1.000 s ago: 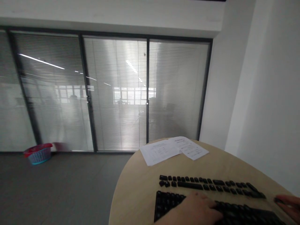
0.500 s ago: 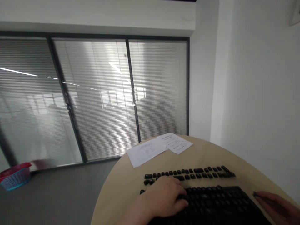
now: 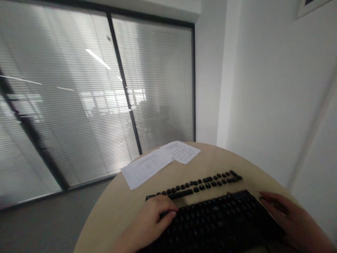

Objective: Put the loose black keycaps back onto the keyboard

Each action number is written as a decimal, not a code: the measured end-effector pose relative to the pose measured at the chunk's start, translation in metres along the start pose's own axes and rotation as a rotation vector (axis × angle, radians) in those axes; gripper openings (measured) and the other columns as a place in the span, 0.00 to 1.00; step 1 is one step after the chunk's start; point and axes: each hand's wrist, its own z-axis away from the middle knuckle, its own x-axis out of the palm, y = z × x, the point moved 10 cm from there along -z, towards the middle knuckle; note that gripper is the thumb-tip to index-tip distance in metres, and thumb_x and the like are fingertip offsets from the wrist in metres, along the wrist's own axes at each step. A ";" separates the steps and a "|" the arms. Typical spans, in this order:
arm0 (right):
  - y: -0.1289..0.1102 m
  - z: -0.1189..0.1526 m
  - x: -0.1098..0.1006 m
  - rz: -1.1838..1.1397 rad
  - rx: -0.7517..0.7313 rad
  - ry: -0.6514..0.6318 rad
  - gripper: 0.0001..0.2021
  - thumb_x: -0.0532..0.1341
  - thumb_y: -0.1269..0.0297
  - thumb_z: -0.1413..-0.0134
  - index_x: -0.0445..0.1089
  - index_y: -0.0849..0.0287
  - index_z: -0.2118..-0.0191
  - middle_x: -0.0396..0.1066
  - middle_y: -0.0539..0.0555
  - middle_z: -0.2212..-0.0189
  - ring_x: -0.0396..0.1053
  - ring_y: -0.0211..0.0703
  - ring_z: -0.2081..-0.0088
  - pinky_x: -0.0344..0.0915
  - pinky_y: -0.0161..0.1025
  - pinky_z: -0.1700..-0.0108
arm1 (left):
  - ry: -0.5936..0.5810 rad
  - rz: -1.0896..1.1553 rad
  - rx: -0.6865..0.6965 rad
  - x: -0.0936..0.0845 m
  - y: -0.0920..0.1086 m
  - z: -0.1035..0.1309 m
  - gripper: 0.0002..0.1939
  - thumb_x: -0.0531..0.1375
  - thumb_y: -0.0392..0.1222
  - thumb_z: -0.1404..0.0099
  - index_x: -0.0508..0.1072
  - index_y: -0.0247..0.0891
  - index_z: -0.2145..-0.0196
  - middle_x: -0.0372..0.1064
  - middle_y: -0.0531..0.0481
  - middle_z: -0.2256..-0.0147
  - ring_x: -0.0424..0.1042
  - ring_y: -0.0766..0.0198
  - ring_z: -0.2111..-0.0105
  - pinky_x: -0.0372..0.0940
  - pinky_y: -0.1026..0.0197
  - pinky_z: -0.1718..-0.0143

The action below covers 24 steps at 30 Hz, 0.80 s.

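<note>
A black keyboard [image 3: 210, 221] lies on the round wooden table at the lower middle, partly cut off by the frame's bottom. My left hand [image 3: 152, 219] is at its upper left corner, fingers bent and thumb closed in, gripping that corner; the fingertips are partly hidden. Beside the keyboard's right edge is my right hand [image 3: 286, 218], its fingers bent around something small and dark that I cannot make out. Just behind the keyboard, loose black keycaps [image 3: 207, 179] lie in two rows, with a long keycap [image 3: 181, 194] near my left hand.
Two overlapping printed paper sheets [image 3: 150, 167] lie toward the far left edge of the round table [image 3: 210, 158]. Beyond stands a glass partition [image 3: 86, 133] with blinds and dark frames. A white wall [image 3: 263, 105] runs along the right, close to the table.
My view has turned right, and the basket on the floor has gone out of sight. My left hand has moved from over the keyboard's keys to its upper left corner. More of my right hand shows.
</note>
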 end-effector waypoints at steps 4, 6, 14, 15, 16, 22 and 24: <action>-0.030 0.002 -0.014 -0.093 0.014 -0.014 0.23 0.60 0.43 0.48 0.79 0.58 0.59 0.78 0.58 0.62 0.76 0.46 0.63 0.76 0.41 0.60 | 0.010 0.008 -0.001 -0.009 -0.009 -0.005 0.15 0.53 0.48 0.27 0.79 0.44 0.59 0.79 0.49 0.59 0.77 0.59 0.58 0.71 0.58 0.52; -0.030 0.000 -0.015 -0.081 0.029 -0.012 0.22 0.61 0.45 0.45 0.78 0.58 0.56 0.77 0.56 0.64 0.74 0.42 0.66 0.73 0.38 0.63 | 0.057 0.000 -0.001 -0.020 -0.015 -0.007 0.15 0.55 0.52 0.29 0.80 0.46 0.58 0.79 0.50 0.57 0.77 0.57 0.57 0.73 0.59 0.55; -0.039 0.000 -0.017 -0.094 -0.003 -0.045 0.17 0.63 0.51 0.44 0.79 0.59 0.59 0.75 0.53 0.69 0.69 0.36 0.71 0.67 0.33 0.68 | 0.092 -0.002 -0.088 -0.035 -0.029 -0.005 0.19 0.59 0.61 0.37 0.80 0.47 0.60 0.79 0.52 0.58 0.77 0.55 0.60 0.70 0.67 0.79; -0.041 0.000 -0.017 -0.087 -0.016 -0.051 0.16 0.63 0.51 0.43 0.79 0.59 0.59 0.75 0.53 0.70 0.69 0.36 0.71 0.67 0.33 0.68 | 0.095 0.005 -0.095 -0.035 -0.031 -0.006 0.19 0.59 0.61 0.37 0.80 0.48 0.61 0.79 0.53 0.58 0.77 0.55 0.61 0.70 0.67 0.79; -0.042 0.000 -0.018 -0.077 -0.031 -0.054 0.16 0.63 0.52 0.43 0.79 0.59 0.59 0.75 0.53 0.69 0.69 0.36 0.71 0.67 0.33 0.69 | 0.094 0.014 -0.100 -0.034 -0.033 -0.007 0.18 0.59 0.62 0.37 0.80 0.48 0.61 0.80 0.53 0.59 0.77 0.55 0.61 0.71 0.67 0.78; -0.056 0.004 -0.015 0.135 -0.234 -0.114 0.10 0.63 0.58 0.40 0.80 0.55 0.59 0.76 0.53 0.64 0.70 0.37 0.65 0.69 0.36 0.60 | 0.101 0.016 -0.122 -0.033 -0.037 -0.010 0.19 0.60 0.62 0.37 0.81 0.48 0.61 0.80 0.55 0.59 0.78 0.57 0.61 0.72 0.67 0.76; -0.062 0.007 -0.012 0.200 -0.303 -0.140 0.08 0.63 0.60 0.39 0.80 0.54 0.60 0.76 0.52 0.63 0.72 0.39 0.61 0.69 0.38 0.55 | 0.110 0.000 -0.132 -0.035 -0.037 -0.010 0.21 0.58 0.64 0.37 0.81 0.48 0.61 0.80 0.55 0.60 0.78 0.57 0.61 0.71 0.67 0.77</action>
